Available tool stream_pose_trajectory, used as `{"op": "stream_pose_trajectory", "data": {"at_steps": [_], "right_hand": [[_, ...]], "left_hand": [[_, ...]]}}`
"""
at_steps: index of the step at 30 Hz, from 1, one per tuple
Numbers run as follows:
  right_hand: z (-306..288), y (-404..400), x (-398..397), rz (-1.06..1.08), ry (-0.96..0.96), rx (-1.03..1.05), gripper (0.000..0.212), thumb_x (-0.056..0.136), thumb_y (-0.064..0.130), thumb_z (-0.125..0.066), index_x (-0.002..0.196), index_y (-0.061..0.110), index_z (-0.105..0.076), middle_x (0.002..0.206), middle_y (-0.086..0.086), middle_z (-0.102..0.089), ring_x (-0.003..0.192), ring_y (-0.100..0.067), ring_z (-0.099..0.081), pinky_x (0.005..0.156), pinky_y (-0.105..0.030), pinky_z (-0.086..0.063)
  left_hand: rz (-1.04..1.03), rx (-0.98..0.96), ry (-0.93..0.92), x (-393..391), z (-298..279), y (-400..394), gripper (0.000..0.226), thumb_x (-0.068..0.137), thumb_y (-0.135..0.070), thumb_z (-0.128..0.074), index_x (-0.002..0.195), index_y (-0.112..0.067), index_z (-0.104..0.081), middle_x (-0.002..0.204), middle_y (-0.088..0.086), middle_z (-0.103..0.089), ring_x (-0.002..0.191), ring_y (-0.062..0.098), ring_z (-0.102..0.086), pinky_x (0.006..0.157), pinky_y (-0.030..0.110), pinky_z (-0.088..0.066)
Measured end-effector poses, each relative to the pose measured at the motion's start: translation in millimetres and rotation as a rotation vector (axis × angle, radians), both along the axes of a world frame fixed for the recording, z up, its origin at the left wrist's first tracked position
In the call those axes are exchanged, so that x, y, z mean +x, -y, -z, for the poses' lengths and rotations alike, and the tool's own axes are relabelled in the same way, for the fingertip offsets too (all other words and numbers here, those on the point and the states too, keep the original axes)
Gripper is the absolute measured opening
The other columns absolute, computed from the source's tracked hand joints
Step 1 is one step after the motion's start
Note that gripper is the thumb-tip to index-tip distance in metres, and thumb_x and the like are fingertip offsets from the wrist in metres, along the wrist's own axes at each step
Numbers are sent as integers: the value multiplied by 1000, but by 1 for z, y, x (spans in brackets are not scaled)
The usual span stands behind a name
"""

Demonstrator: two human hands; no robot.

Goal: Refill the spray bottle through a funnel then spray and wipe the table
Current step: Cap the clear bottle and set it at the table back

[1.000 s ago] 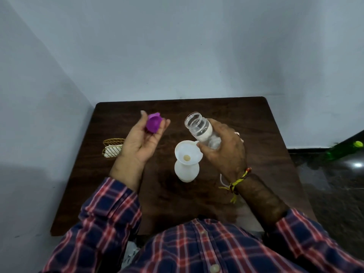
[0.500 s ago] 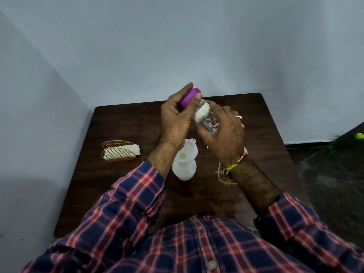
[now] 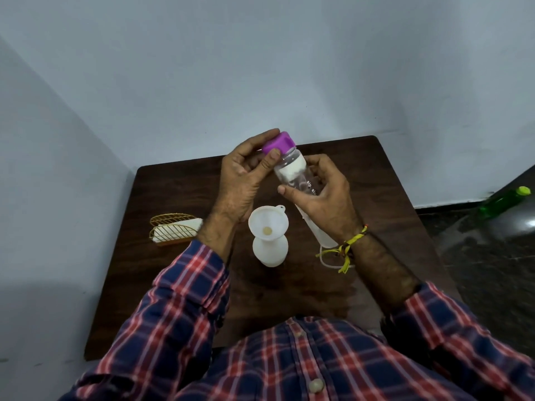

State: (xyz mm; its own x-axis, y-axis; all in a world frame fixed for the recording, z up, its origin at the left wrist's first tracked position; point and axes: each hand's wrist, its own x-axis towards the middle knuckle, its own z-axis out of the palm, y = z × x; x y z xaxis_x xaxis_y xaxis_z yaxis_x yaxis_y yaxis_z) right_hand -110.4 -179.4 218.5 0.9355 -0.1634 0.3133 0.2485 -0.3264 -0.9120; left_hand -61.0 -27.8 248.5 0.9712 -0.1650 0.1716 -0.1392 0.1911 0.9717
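Overhead, two bare hands work on one clear plastic bottle (image 3: 301, 180) held tilted above the dark brown wooden tabletop (image 3: 179, 273). One left hand (image 3: 246, 180) has its grip clenched on the single purple screw cap (image 3: 279, 143), thumb and fingers pinching it at the bottle's mouth. One right hand (image 3: 327, 201) has its grip wrapped around the bottle's body, just right of the left grip; a yellow thread band circles that wrist.

Below and between the two grips stands one white plastic spray bottle body (image 3: 270, 250), upright on the tabletop, with one white round funnel (image 3: 267, 224) seated in its neck. Beneath the right wrist one thin white tube (image 3: 325, 260) lies looped on the wood, partly hidden by the arm. Well left of the left grip sits one gold wire holder (image 3: 170, 227) with white folded cloth or paper inside. Far to the right of the right grip, off the tabletop, one green bottle (image 3: 503, 201) lies on the dark floor.
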Motion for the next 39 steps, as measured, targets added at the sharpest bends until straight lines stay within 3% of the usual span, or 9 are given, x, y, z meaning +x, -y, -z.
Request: {"op": "stream_pose_trajectory", "data": {"at_steps": [5,10,16,20,23,27,30,35,39], "right_hand": [[-7,13,-3,-205,-130,120,46,75,25,-84,114,13,-62,100,-9,-72,91,-26,-70,81,-49,-58],[-6,22,-6,-339,-194,314,39,82,24,-74,118,10,-65,106,-14,-72,100,-37,-68,92,-56,-54],[-5,8,-5,8,52,-87,57,70,34,-86,118,19,-59,105,3,-68,92,-15,-68,77,-43,-58],[-5,-6,-9,438,198,-523,54,71,40,-79,119,22,-62,108,-2,-63,93,-22,-63,71,-42,-55],[-4,-7,-8,530,217,-678,51,73,37,-79,120,21,-64,105,-7,-63,88,-27,-63,66,-46,-55],[-8,3,-8,419,163,-616,58,73,40,-78,125,21,-61,107,-4,-62,94,-23,-62,72,-44,-55],[-16,10,-8,326,144,-451,61,70,41,-81,124,22,-60,108,1,-62,94,-17,-62,75,-39,-55],[-17,12,-6,334,208,-458,59,71,38,-81,123,19,-61,108,-1,-63,94,-19,-61,74,-39,-56],[-16,7,-4,418,240,-552,58,73,35,-81,124,16,-61,108,-6,-63,93,-23,-62,71,-40,-56]], "left_hand": [[18,-32,37,-3,-1,-3,32,83,-1,-69,115,1,-62,111,4,-70,107,16,-65,86,29,-54],[214,-109,-34,0,-9,-4,40,82,-11,-69,120,-2,-61,121,16,-64,113,23,-60,87,28,-53],[-199,-13,31,-8,-17,18,39,68,-13,-85,100,-1,-66,95,2,-71,89,15,-69,79,31,-58],[-498,34,-36,-14,-18,38,44,60,-29,-92,84,-6,-64,78,5,-63,69,11,-63,66,29,-59],[-578,53,-71,-17,-19,44,49,58,-36,-92,82,-6,-63,74,3,-60,63,8,-60,61,27,-58],[-432,54,-79,-15,-18,36,41,69,-46,-83,82,-13,-63,81,4,-65,77,16,-65,76,43,-60],[-156,11,-52,-11,-18,20,26,82,-30,-76,98,-13,-64,104,10,-71,104,27,-67,96,57,-50],[-27,55,-4,-10,-28,12,48,84,-12,-74,129,-14,-59,117,14,-67,110,23,-66,94,40,-55],[-133,102,-28,-8,-30,27,40,82,-21,-77,119,-12,-69,116,10,-69,110,25,-66,88,31,-57]]}}
